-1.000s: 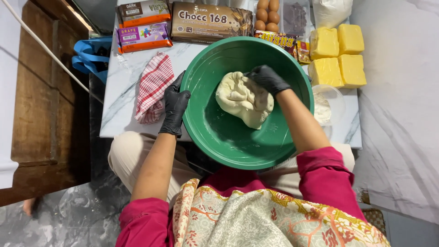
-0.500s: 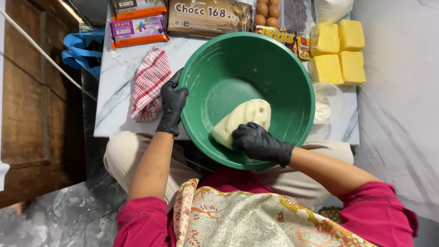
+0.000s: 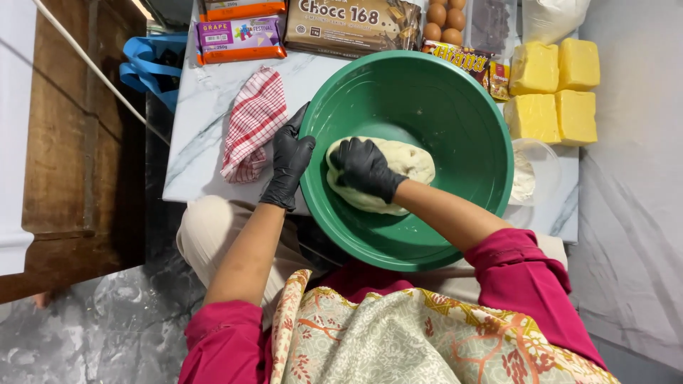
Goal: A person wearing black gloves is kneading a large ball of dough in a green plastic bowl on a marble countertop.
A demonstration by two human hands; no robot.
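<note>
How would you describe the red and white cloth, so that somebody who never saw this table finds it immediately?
Start at the big green bowl on the white marble table. Just beyond the bowl's left rim, past the black-gloved left hand gripping it, lies the checked cloth. It is the only soft, crumpled fabric there; its neighbours above are flat, printed packets.

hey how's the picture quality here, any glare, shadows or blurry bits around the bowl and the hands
Head view: even, soft light; the green bowl shows only a faint sheen, no harsh glare. The left hand on the rim and the right hand on the dough are sharp, without motion blur. Mild shadow lies under the dough; straight edges bow slightly toward the frame edges.
</note>
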